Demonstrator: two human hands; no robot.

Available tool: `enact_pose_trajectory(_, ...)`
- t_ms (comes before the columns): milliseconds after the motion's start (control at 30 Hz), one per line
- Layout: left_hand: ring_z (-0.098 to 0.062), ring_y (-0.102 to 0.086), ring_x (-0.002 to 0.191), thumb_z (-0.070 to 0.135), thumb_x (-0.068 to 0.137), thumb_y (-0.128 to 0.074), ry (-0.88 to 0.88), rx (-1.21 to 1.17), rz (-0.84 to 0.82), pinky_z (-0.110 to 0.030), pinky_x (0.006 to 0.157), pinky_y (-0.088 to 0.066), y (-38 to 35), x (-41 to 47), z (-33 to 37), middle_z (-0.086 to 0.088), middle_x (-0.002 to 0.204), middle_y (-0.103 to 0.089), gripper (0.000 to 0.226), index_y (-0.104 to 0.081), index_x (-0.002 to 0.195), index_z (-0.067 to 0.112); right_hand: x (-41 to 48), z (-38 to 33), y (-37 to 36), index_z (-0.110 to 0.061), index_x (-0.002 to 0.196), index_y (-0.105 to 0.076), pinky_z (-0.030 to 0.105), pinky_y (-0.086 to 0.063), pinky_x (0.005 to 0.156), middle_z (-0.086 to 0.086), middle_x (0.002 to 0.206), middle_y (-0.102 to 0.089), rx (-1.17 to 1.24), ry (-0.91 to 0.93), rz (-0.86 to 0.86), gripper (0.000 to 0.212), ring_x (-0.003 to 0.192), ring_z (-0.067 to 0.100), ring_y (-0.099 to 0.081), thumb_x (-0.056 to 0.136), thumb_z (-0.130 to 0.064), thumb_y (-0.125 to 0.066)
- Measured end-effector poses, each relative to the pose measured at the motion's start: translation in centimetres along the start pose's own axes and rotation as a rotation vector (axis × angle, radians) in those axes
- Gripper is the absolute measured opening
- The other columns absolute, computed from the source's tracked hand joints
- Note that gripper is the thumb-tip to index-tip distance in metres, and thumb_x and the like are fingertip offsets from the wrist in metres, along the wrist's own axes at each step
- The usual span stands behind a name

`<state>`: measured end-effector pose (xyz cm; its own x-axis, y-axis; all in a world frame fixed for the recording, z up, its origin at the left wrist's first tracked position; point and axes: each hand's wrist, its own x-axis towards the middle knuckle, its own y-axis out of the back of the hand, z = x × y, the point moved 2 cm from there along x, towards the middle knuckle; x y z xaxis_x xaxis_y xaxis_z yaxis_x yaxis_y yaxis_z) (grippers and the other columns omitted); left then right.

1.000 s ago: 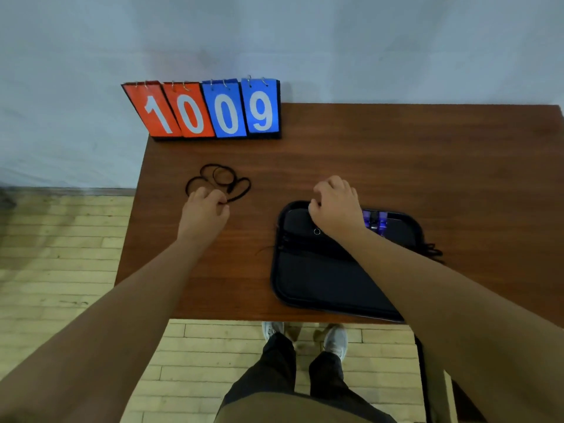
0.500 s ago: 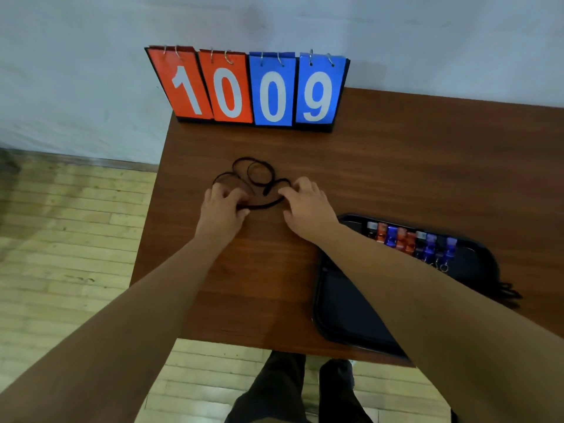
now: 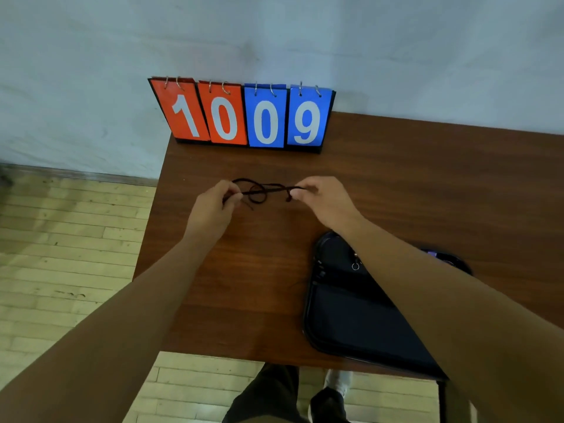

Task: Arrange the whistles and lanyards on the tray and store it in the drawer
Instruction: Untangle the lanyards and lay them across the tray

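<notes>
A black lanyard (image 3: 259, 190) is stretched between my two hands, just above the brown table (image 3: 396, 184). My left hand (image 3: 213, 209) pinches its left end and my right hand (image 3: 326, 203) pinches its right end; loops hang in the middle. A black tray (image 3: 351, 315) lies at the table's front right, largely hidden under my right forearm. A small key ring (image 3: 355, 266) and a sliver of a purple whistle (image 3: 432, 254) show on the tray beside the arm; the other whistles are hidden.
A flip scoreboard (image 3: 244, 117) reading 1009 stands at the table's back left against the pale wall. The table's left edge drops to a wooden floor (image 3: 61, 254). My legs and shoes (image 3: 329, 398) show below the front edge.
My right hand left the tray and joined the left at the lanyard. Both hands lifted the lanyard off the table and pulled it out sideways. The camera view shifted left.
</notes>
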<state>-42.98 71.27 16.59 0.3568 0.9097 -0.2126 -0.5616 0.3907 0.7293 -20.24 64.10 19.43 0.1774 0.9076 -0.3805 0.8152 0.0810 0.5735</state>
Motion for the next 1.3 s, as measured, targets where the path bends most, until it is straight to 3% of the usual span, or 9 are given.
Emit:
enact_pose_trajectory(233, -0.009, -0.059, 0.092, 0.033, 0.101, -0.054, -0.042, 0.062, 0.029, -0.028, 0.082, -0.048, 0.9, -0.5, 3.0, 0.007, 0.095, -0.063, 0.017, -0.065, 0.105, 0.022, -4.4, 0.8, 8.2, -0.021, 0.090, -0.077, 0.024, -0.045, 0.082, -0.008, 0.088, -0.075, 0.375, -0.081, 0.239, 0.015, 0.074, -0.007, -0.060, 0.095, -0.030, -0.066)
enact_pose_trajectory(433, -0.009, -0.056, 0.088, 0.032, 0.099, -0.058, -0.074, 0.111, 0.023, -0.026, 0.078, -0.044, 1.7, -2.2, 7.8, 0.004, 0.094, -0.058, 0.007, -0.060, 0.094, 0.027, -8.7, 3.5, 13.5, -0.017, 0.087, -0.075, 0.036, -0.044, 0.097, -0.004, 0.085, -0.075, 0.424, -0.177, 0.403, 0.018, 0.094, 0.008, -0.064, 0.096, -0.028, -0.064)
enact_pose_trajectory(700, -0.012, -0.056, 0.075, 0.032, 0.105, -0.048, -0.193, -0.101, -0.070, -0.029, 0.072, -0.046, 2.7, -7.1, 18.0, 0.003, 0.085, -0.064, 0.018, -0.064, 0.098, 0.028, -14.6, 6.4, 16.9, -0.016, 0.089, -0.075, 0.021, -0.038, 0.053, 0.000, 0.081, -0.071, 0.089, -0.237, 0.265, 0.018, 0.053, 0.008, -0.047, 0.098, -0.024, -0.060)
enact_pose_trajectory(767, -0.009, -0.053, 0.069, 0.025, 0.106, -0.044, -0.247, -0.159, -0.168, -0.028, 0.073, -0.046, 2.9, -8.2, 21.8, 0.004, 0.079, -0.061, 0.024, -0.066, 0.099, 0.033, -15.6, 6.8, 17.2, -0.015, 0.100, -0.076, 0.019, -0.041, 0.061, 0.003, 0.094, -0.074, 0.109, -0.233, 0.220, 0.016, 0.062, 0.007, -0.053, 0.097, -0.020, -0.061)
enact_pose_trajectory(867, -0.004, -0.054, 0.065, 0.017, 0.105, -0.046, -0.336, -0.142, -0.301, -0.027, 0.074, -0.048, 3.2, -9.5, 26.5, 0.009, 0.082, -0.068, 0.026, -0.067, 0.107, 0.032, -16.7, 6.8, 17.4, -0.019, 0.125, -0.067, 0.032, -0.043, 0.104, -0.008, 0.121, -0.069, 0.276, -0.126, 0.168, 0.037, 0.110, 0.006, -0.060, 0.096, -0.004, -0.050)
enact_pose_trajectory(967, -0.009, -0.055, 0.065, 0.017, 0.103, -0.052, -0.392, -0.195, -0.395, -0.031, 0.076, -0.051, 2.7, -10.9, 29.8, 0.004, 0.089, -0.075, 0.012, -0.060, 0.113, 0.020, -17.2, 5.5, 17.4, -0.007, 0.137, -0.056, 0.045, -0.033, 0.117, 0.003, 0.131, -0.067, 0.784, 0.058, 0.023, 0.042, 0.130, 0.018, -0.055, 0.096, -0.008, -0.044)
enact_pose_trajectory(1033, -0.011, -0.055, 0.064, 0.017, 0.102, -0.056, -0.409, -0.236, -0.406, -0.030, 0.075, -0.051, 2.3, -11.4, 31.1, 0.000, 0.091, -0.076, 0.009, -0.055, 0.110, 0.013, -17.6, 4.1, 17.2, -0.001, 0.138, -0.053, 0.048, -0.033, 0.116, 0.011, 0.126, -0.069, 1.052, 0.100, -0.128, 0.044, 0.128, 0.024, -0.058, 0.101, -0.022, -0.041)
enact_pose_trajectory(1133, -0.010, -0.054, 0.062, 0.021, 0.100, -0.059, -0.406, -0.255, -0.323, -0.024, 0.071, -0.050, 2.0, -11.7, 31.5, -0.002, 0.087, -0.076, 0.011, -0.057, 0.105, 0.011, -18.2, 2.6, 16.9, 0.004, 0.136, -0.054, 0.049, -0.037, 0.110, 0.017, 0.111, -0.071, 1.055, 0.152, -0.262, 0.052, 0.117, 0.031, -0.063, 0.104, -0.034, -0.038)
enact_pose_trajectory(1300, -0.007, -0.059, 0.068, 0.023, 0.097, -0.064, -0.306, -0.259, -0.221, -0.026, 0.075, -0.048, 1.8, -11.6, 29.5, 0.006, 0.088, -0.076, 0.005, -0.061, 0.099, 0.018, -19.2, 3.5, 17.0, -0.001, 0.113, -0.069, 0.038, -0.046, 0.073, 0.008, 0.072, -0.057, 0.851, 0.169, -0.127, 0.025, 0.073, 0.025, -0.056, 0.103, -0.014, -0.051)
